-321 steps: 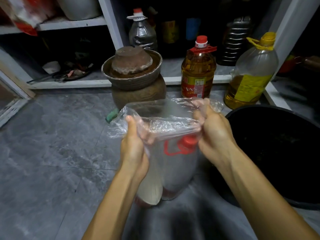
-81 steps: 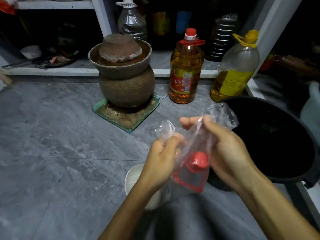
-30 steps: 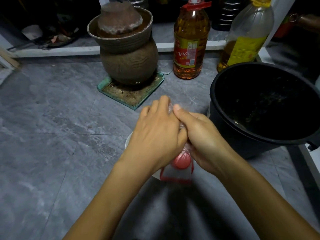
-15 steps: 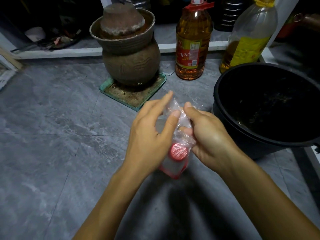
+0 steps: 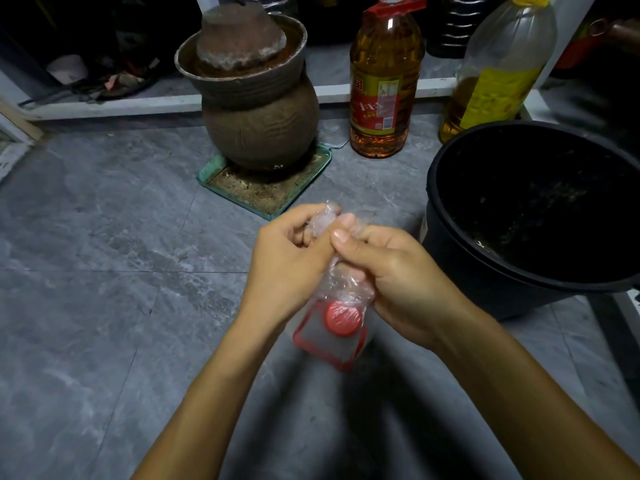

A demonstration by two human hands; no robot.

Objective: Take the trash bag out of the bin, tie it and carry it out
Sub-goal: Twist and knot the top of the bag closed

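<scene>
head view: left hand (image 5: 287, 268) and right hand (image 5: 398, 282) are pinching the clear trash bag (image 5: 343, 282) by its twisted neck, needing steady opposite pulls.

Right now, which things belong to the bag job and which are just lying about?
Job: trash bag, red-capped bottle inside it, left hand, right hand, black bin.
Lying about: clay jar, green tray, red-label oil bottle, yellow-label oil bottle.

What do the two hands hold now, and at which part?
The clear trash bag, at its gathered top: the left hand pinches one twisted end, the right hand grips the neck.
</scene>
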